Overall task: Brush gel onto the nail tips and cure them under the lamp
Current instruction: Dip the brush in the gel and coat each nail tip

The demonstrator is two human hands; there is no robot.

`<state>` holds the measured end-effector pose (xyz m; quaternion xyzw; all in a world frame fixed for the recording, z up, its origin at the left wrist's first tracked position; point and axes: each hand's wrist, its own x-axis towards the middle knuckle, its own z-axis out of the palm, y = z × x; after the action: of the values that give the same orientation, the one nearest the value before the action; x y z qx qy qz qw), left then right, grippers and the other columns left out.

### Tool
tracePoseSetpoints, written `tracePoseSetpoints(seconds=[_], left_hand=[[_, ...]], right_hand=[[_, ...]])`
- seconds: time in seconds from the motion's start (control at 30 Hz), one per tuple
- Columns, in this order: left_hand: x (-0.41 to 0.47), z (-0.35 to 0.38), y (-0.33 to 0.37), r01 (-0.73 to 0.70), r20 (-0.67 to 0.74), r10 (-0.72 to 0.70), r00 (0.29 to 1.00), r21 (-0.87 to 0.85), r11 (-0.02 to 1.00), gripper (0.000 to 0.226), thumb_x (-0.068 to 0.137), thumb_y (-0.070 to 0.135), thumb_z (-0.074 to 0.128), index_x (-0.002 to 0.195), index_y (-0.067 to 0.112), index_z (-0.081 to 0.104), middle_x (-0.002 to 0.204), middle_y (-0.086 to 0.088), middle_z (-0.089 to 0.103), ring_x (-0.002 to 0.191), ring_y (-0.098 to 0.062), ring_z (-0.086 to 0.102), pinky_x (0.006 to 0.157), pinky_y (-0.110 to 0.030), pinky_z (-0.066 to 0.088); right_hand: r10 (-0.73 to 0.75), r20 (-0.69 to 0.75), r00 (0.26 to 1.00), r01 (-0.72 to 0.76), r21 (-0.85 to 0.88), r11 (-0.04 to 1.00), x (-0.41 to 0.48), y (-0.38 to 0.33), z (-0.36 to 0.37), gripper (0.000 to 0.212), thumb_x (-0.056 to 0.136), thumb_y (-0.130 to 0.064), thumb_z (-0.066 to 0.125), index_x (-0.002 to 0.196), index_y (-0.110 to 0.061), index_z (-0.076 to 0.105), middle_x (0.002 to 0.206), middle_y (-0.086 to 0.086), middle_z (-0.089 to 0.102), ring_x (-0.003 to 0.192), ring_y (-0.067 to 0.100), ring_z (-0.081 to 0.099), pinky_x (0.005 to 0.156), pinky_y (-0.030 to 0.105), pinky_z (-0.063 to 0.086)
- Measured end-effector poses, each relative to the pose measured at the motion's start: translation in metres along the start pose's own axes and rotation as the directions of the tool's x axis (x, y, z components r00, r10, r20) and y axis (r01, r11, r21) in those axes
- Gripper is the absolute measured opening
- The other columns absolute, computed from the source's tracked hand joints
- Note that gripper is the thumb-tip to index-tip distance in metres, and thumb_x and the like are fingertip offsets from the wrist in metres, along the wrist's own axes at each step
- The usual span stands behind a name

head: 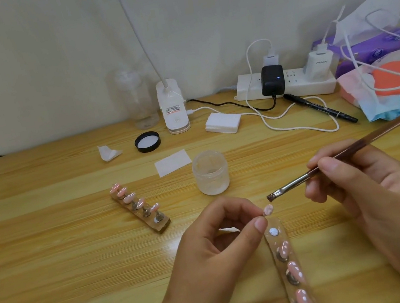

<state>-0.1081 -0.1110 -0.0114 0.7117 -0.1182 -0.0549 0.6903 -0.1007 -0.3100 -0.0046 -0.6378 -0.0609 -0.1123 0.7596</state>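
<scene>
The left hand (221,230) pinches one small pink nail tip (268,210) between thumb and finger, held up just above the near end of a clear nail stand (290,269). That stand lies on the wooden surface (52,257) and carries three more pink nail tips with white dots. The right hand (359,184) is closed around a brown gel brush (329,163), held like a pencil. The brush's dark bristles sit just above the held nail tip, very close, but I cannot tell if they touch it. A small open gel jar (210,172) stands behind the hands. Its black lid (147,141) lies farther back. A second stand (139,207) with pink nail tips lies to the left. A white lamp (174,107) stands near the wall, beside a clear bottle (138,100).
</scene>
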Motion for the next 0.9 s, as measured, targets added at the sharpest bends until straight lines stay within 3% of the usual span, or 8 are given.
tracePoseSetpoints(seconds=[0.1, 0.47, 0.63, 0.67, 0.73, 0.8, 0.9], left_hand=[[0.0, -0.0001, -0.0002, 0.008, -0.002, -0.008, 1.0, -0.018, 1.0, 0.018, 0.07, 0.043, 0.071, 0.08, 0.029, 0.07, 0.081, 0.01, 0.067, 0.073, -0.003, 0.059, 0.068, -0.016, 0.048], [0.0003, -0.0007, -0.0016, 0.004, -0.018, -0.004, 1.0, -0.021, 1.0, 0.018, 0.069, 0.043, 0.071, 0.082, 0.03, 0.071, 0.082, 0.009, 0.07, 0.076, -0.001, 0.062, 0.069, -0.012, 0.047], [0.0008, 0.0, -0.0025, 0.021, -0.022, -0.022, 1.0, -0.035, 0.999, 0.019, 0.066, 0.043, 0.073, 0.081, 0.031, 0.072, 0.081, 0.007, 0.072, 0.077, -0.003, 0.064, 0.069, -0.013, 0.048], [0.0007, 0.0001, -0.0023, 0.025, -0.023, -0.026, 0.999, -0.034, 0.999, 0.019, 0.066, 0.044, 0.073, 0.08, 0.031, 0.072, 0.082, 0.006, 0.072, 0.077, -0.003, 0.065, 0.069, -0.013, 0.048], [0.0003, 0.0, -0.0019, 0.035, -0.025, -0.036, 0.999, -0.031, 0.999, 0.021, 0.065, 0.046, 0.073, 0.08, 0.032, 0.071, 0.083, 0.003, 0.074, 0.078, -0.004, 0.066, 0.07, -0.014, 0.049], [0.0002, -0.0002, -0.0019, 0.042, -0.03, -0.043, 0.999, -0.029, 0.999, 0.022, 0.064, 0.047, 0.073, 0.078, 0.031, 0.071, 0.084, 0.002, 0.075, 0.079, -0.007, 0.068, 0.072, -0.015, 0.05], [0.0, -0.0001, -0.0018, 0.042, -0.036, -0.043, 0.998, -0.031, 0.999, 0.021, 0.063, 0.047, 0.073, 0.077, 0.031, 0.07, 0.082, 0.002, 0.074, 0.078, -0.009, 0.067, 0.071, -0.016, 0.05]], right_hand=[[-0.016, -0.016, 1.0, 0.017, 0.039, 0.999, 0.0, -0.0013, -0.0003, 0.043, 0.066, -0.06, 0.079, 0.084, -0.023, 0.072, 0.064, 0.008, 0.067, 0.063, 0.015, 0.063, 0.066, 0.02, 0.054], [0.013, 0.018, 1.0, -0.014, 0.067, 0.998, -0.0012, -0.0045, 0.0029, 0.044, 0.062, -0.062, 0.081, 0.082, -0.024, 0.073, 0.066, 0.013, 0.069, 0.062, 0.015, 0.064, 0.065, 0.019, 0.054], [0.065, 0.024, 0.998, -0.068, 0.144, 0.987, 0.0026, -0.001, 0.0014, 0.006, 0.08, -0.027, 0.071, 0.077, -0.024, 0.074, 0.067, 0.014, 0.071, 0.06, 0.014, 0.066, 0.06, 0.017, 0.053], [0.072, 0.026, 0.997, -0.075, 0.146, 0.987, 0.0023, -0.0017, 0.0018, 0.008, 0.082, -0.022, 0.068, 0.076, -0.023, 0.075, 0.067, 0.014, 0.071, 0.061, 0.014, 0.066, 0.061, 0.018, 0.054], [0.074, 0.053, 0.996, -0.081, 0.148, 0.986, 0.0016, -0.003, 0.0025, 0.008, 0.08, -0.03, 0.073, 0.078, -0.023, 0.074, 0.069, 0.015, 0.071, 0.063, 0.015, 0.067, 0.062, 0.018, 0.054], [0.071, 0.099, 0.992, -0.084, 0.125, 0.989, 0.0011, -0.0043, 0.0034, 0.033, 0.067, -0.051, 0.083, 0.082, -0.022, 0.074, 0.072, 0.015, 0.072, 0.065, 0.016, 0.068, 0.064, 0.019, 0.055], [0.07, 0.125, 0.99, -0.082, 0.095, 0.992, 0.0007, -0.0028, 0.0025, 0.043, 0.061, -0.058, 0.083, 0.084, -0.023, 0.074, 0.074, 0.016, 0.073, 0.066, 0.017, 0.067, 0.065, 0.02, 0.055]])
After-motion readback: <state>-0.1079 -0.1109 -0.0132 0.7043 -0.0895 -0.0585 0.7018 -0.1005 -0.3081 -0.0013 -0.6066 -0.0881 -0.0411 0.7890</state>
